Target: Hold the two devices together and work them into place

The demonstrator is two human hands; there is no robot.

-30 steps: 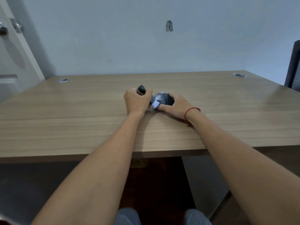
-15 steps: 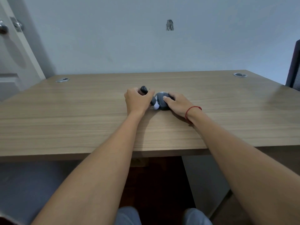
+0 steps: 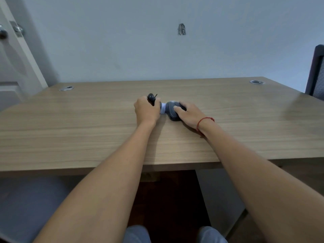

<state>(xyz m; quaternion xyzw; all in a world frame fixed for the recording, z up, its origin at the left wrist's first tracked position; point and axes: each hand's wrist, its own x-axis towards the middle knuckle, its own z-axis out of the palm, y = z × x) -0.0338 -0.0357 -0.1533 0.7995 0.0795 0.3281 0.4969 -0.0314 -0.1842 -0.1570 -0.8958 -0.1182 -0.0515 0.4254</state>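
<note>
On the wooden desk [image 3: 87, 130] the left hand [image 3: 146, 112] grips a dark handle [image 3: 151, 99]; the right hand [image 3: 189, 114] holds a dark grey mouse [image 3: 171, 111]; a pale piece [image 3: 163, 109] sits between them.

Wood-grain surface [image 3: 87, 130] stood against a pale blue wall [image 3: 122, 41] bearing one dark mark [image 3: 181, 29]. Two metal grommets [image 3: 66, 88] sat at rear corners. White door [image 3: 12, 55] left; dark chair [image 3: 315, 72] right.

Both arms are being stretched fwd; L hand [image 3: 147, 110] is being kept fisted, R hand [image 3: 190, 114] laid flatter, fingers curled.
</note>
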